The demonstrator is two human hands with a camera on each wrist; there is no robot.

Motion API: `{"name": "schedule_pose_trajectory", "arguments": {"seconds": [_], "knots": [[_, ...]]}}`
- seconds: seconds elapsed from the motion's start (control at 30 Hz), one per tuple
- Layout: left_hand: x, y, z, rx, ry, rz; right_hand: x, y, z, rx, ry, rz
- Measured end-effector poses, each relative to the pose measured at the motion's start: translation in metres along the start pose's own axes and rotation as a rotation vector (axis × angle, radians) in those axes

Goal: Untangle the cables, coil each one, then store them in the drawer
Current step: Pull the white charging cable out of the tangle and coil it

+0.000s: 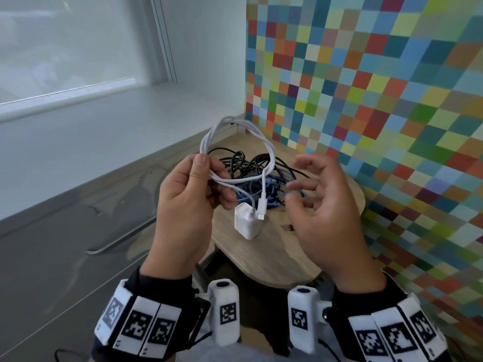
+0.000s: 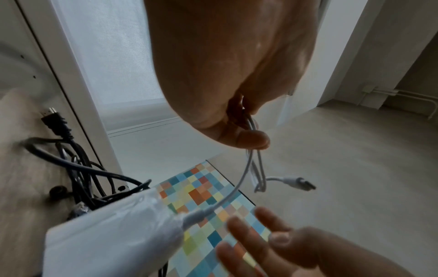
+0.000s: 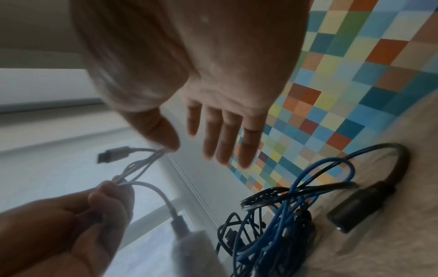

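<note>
Evidently the step in hand was the coiling of the white cable (image 1: 236, 150), and it was close to done. The left hand (image 1: 187, 194) pinched the gathered loops between thumb and fingers at about 9 o'clock on the coil, which stood raised above the small wooden table (image 1: 285, 253). From that pinch the white charger block (image 1: 247, 223) hung at 6 o'clock, and the free plug end (image 1: 262, 207) dangled just beside it; whether the block touched the table could not be told. The right hand (image 1: 322, 202) was spread with relaxed fingers, holding nothing, near the coil at its 3 o'clock. The remaining black and blue cables (image 1: 264, 176) lay in one tangle on the table beyond the coil, at 12 o'clock from the hands. A drawer handle (image 1: 122, 235) showed on the grey cabinet at 9 o'clock of the table, and that drawer front appeared closed. In my judgement, good practice would be for the right hand to take the loose plug end and wrap or tuck it round the loops so the coil cannot spring open, while the left hand's pinch holds firm. The hanging block should be supported, since its weight could drag the loops out of shape. The coil should be kept clear of the tangle below to avoid snagging. The drawer would need opening before storage.
</note>
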State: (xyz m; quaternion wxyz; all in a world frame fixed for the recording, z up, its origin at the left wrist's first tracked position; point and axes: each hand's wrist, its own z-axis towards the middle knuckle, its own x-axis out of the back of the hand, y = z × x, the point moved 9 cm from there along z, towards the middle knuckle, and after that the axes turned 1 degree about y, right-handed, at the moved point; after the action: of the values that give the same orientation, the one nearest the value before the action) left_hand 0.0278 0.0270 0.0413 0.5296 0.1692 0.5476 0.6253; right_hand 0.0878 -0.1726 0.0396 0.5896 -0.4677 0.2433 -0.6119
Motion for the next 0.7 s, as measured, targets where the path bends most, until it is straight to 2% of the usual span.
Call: {"name": "schedule_pose_trajectory", "arguments": {"seconds": [0.13, 0.2, 0.3, 0.4, 0.47, 0.6, 0.7], "knots": [[0.006, 0.007, 0.002, 0.014, 0.024, -0.076, -0.047, 0.016, -0.011, -0.099, -0.458, -0.172], [0.008, 0.01, 0.002, 0.02, 0.031, -0.109, -0.061, 0.019, -0.015, -0.102, -0.521, -0.226], [0.01, 0.013, 0.002, 0.029, 0.024, -0.135, -0.068, 0.021, -0.014, -0.124, -0.475, -0.191], [0.012, 0.012, 0.002, 0.037, 0.025, -0.144, -0.073, 0.025, -0.012, -0.17, -0.455, -0.044], [0.014, 0.01, 0.003, 0.044, 0.03, -0.145, -0.069, 0.026, -0.007, -0.209, -0.39, 0.054], [0.017, 0.0, 0.007, 0.089, 0.039, -0.072, -0.049, 0.04, 0.001, -0.451, -0.192, 0.394], [0.018, -0.012, 0.009, 0.137, 0.031, 0.014, -0.038, 0.053, 0.004, -0.563, -0.096, 0.527]]}}
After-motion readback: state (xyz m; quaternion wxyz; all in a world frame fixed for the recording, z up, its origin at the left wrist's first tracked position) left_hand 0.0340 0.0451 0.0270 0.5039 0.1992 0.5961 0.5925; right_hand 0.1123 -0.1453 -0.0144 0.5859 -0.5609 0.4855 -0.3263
